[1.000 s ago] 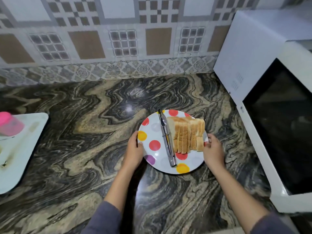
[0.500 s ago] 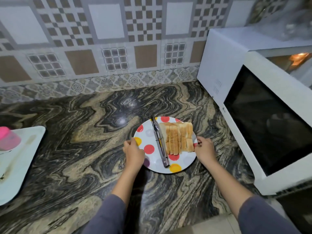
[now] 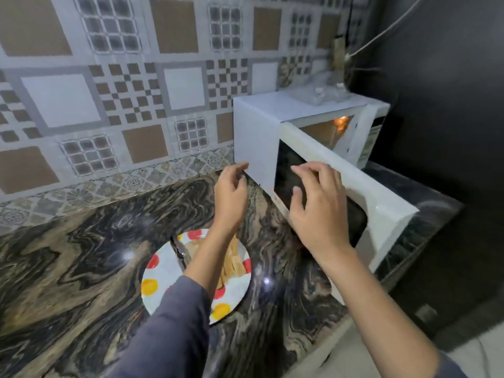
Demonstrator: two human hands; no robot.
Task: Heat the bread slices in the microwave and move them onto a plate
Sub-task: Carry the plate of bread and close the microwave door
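A white plate with coloured dots (image 3: pixel 163 271) lies on the marble counter. Bread slices (image 3: pixel 234 264) and metal tongs (image 3: pixel 178 249) rest on it, partly hidden behind my left forearm. The white microwave (image 3: pixel 256 132) stands at the right with its door (image 3: pixel 362 192) swung open toward me and its inside lit. My left hand (image 3: pixel 230 195) hovers above the plate near the microwave's left side, fingers loosely curled, holding nothing. My right hand (image 3: pixel 317 205) is raised in front of the door's dark window with fingers spread; whether it touches the door is unclear.
The counter (image 3: pixel 81 257) runs along a tiled wall (image 3: pixel 109 91). A crumpled clear plastic bag (image 3: pixel 324 94) lies on top of the microwave. A dark wall (image 3: pixel 441 105) and a cable stand to the right. The counter's front edge is at the lower right.
Both hands have let go of the plate's rim and risen toward the microwave. The view has swung up and right, so the plate now sits low in the frame.
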